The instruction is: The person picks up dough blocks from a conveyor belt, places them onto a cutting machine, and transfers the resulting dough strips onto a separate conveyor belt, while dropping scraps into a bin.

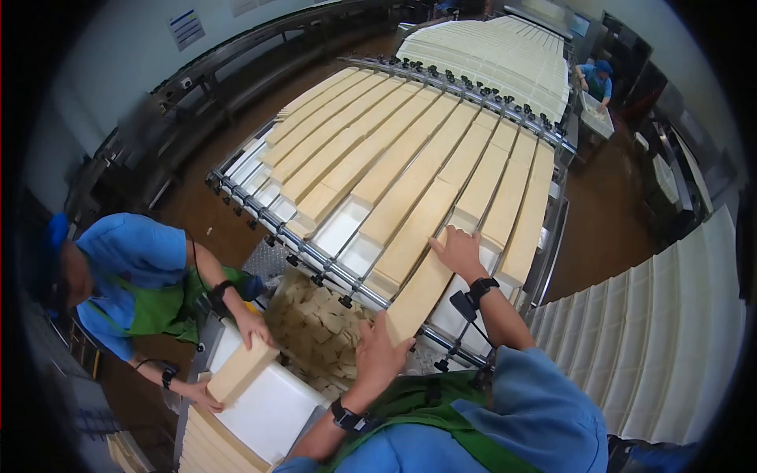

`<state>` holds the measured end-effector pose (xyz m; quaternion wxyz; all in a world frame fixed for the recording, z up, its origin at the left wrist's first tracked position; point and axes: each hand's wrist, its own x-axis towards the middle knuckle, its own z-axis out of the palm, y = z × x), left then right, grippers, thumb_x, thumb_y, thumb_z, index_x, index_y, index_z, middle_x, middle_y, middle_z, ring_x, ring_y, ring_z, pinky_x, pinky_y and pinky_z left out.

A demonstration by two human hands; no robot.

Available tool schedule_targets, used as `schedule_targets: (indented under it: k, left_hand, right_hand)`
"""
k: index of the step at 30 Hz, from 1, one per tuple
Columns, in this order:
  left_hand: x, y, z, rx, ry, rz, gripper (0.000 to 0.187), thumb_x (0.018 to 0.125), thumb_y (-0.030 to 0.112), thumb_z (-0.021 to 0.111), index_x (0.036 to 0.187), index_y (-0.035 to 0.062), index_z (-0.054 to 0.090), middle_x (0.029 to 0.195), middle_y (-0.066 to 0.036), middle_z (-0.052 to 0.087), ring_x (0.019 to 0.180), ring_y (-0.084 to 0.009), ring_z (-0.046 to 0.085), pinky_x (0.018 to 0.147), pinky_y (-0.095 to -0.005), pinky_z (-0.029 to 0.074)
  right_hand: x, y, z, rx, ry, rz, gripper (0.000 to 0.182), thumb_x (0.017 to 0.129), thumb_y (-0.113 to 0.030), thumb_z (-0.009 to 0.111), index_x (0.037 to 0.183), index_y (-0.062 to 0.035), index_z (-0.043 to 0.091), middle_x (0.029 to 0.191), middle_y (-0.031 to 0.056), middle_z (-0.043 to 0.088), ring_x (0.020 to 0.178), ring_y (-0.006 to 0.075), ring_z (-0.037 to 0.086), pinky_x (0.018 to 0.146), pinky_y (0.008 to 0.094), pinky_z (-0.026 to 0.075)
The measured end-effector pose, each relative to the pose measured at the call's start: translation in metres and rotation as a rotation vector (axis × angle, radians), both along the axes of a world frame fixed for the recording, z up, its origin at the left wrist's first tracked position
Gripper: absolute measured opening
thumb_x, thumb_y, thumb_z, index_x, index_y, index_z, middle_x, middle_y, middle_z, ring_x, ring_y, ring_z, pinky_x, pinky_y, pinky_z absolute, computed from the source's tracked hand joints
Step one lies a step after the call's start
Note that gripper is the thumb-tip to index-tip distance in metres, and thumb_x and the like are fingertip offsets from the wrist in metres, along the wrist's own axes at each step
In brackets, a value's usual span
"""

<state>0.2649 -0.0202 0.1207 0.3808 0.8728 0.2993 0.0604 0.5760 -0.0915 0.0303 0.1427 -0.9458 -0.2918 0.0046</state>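
A long, pale block that looks like stacked dough sheets (419,298) lies at the near edge of the conveyor, its near end reaching over the front rail. My left hand (380,353) grips that near end, thumb on one side and fingers on the other. At the far end, my right hand (460,254) is closed around the same stack, fingers over its top. Beyond it, more long stacks (422,206) run in parallel lanes, separated by thin metal rods. The undersides of both hands are hidden.
A co-worker at left holds a shorter stack (243,367) over a white surface (264,410). Below the front rail (347,285) sits a bin of loose dough pieces (311,327). Sheets hang in folds (646,347) at right. Another person (597,79) stands at the back right.
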Motion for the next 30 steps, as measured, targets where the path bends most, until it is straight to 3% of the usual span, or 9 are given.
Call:
schedule_targets:
  k: [2,6,8,12,14,18,23,26,30]
  left_hand:
    - [0.004,0.001,0.012,-0.053,0.091,-0.005,0.079,0.088,0.038,0.079,0.151,0.0087,0.041,0.13,-0.024,0.048,0.115,-0.048,0.06,0.1,-0.0532,0.049]
    - [0.004,0.001,0.015,-0.068,0.096,0.0,0.076,0.089,0.037,0.077,0.151,0.0101,0.041,0.13,-0.024,0.049,0.116,-0.0476,0.06,0.101,-0.0526,0.049]
    - [0.006,0.001,0.015,-0.063,0.113,-0.006,0.072,0.092,0.036,0.074,0.151,0.0101,0.042,0.129,-0.023,0.05,0.116,-0.0463,0.06,0.1,-0.0525,0.049]
    - [0.025,0.004,-0.012,-0.045,0.017,-0.069,0.066,0.095,0.033,0.071,0.15,0.01,0.042,0.128,-0.023,0.051,0.118,-0.0445,0.059,0.099,-0.052,0.049]
    - [0.042,0.004,-0.024,-0.057,-0.109,-0.055,0.06,0.099,0.03,0.065,0.151,0.0091,0.041,0.129,-0.022,0.052,0.121,-0.0432,0.057,0.1,-0.0512,0.048]
    - [0.052,0.003,-0.037,-0.039,-0.164,-0.012,0.055,0.101,0.022,0.06,0.15,0.0057,0.04,0.134,-0.023,0.05,0.122,-0.0445,0.055,0.103,-0.0508,0.046]
    - [0.043,0.006,-0.032,-0.13,-0.221,-0.051,0.054,0.103,0.013,0.051,0.155,0.0072,0.036,0.14,-0.023,0.045,0.129,-0.043,0.051,0.107,-0.0491,0.044]
    - [0.038,0.012,-0.041,-0.118,-0.298,-0.115,0.056,0.102,0.005,0.046,0.156,0.0077,0.035,0.142,-0.024,0.042,0.132,-0.0437,0.048,0.109,-0.0483,0.043]
    - [0.031,0.015,-0.039,-0.128,-0.326,-0.155,0.058,0.099,-0.001,0.042,0.156,0.0083,0.035,0.144,-0.025,0.04,0.133,-0.0452,0.047,0.112,-0.0479,0.041]
  right_hand:
    - [0.0,-0.001,0.0,-0.006,-0.038,0.011,0.064,0.095,-0.06,0.059,0.117,0.0005,0.065,0.099,0.0216,0.074,0.096,0.0389,0.07,0.105,0.0605,0.032]
    - [-0.004,-0.005,0.002,0.022,-0.025,0.009,0.062,0.094,-0.057,0.062,0.122,-0.0009,0.064,0.103,0.0216,0.073,0.101,0.038,0.069,0.107,0.0607,0.031]
    - [-0.009,-0.007,0.005,0.142,-0.148,0.028,0.06,0.094,-0.05,0.066,0.13,-0.002,0.063,0.117,0.0231,0.068,0.116,0.0366,0.064,0.112,0.0619,0.028]
    - [-0.027,-0.006,0.014,0.173,-0.347,-0.008,0.058,0.095,-0.043,0.068,0.136,-0.0034,0.061,0.131,0.0231,0.06,0.131,0.0372,0.053,0.116,0.0641,0.024]
    - [-0.037,-0.01,0.013,0.12,-0.277,-0.065,0.057,0.096,-0.039,0.067,0.139,-0.0035,0.059,0.139,0.0232,0.054,0.139,0.0383,0.045,0.118,0.0658,0.021]
    - [-0.073,-0.029,0.006,0.174,-0.285,-0.014,0.057,0.097,-0.038,0.067,0.141,-0.0044,0.057,0.143,0.0238,0.053,0.143,0.0403,0.041,0.118,0.0671,0.019]
    - [-0.13,-0.049,0.011,0.545,0.265,0.383,0.061,0.099,-0.038,0.065,0.15,-0.0084,0.05,0.159,0.022,0.04,0.154,0.0418,0.027,0.121,0.0676,0.01]
    - [-0.152,-0.05,0.026,0.416,0.23,0.549,0.064,0.098,-0.038,0.067,0.152,-0.0091,0.048,0.162,0.0211,0.037,0.156,0.0416,0.024,0.122,0.0674,0.006]
    - [-0.148,-0.05,0.015,0.415,0.145,0.549,0.064,0.096,-0.036,0.069,0.152,-0.0128,0.049,0.159,0.0157,0.041,0.153,0.0374,0.03,0.122,0.0674,0.005]
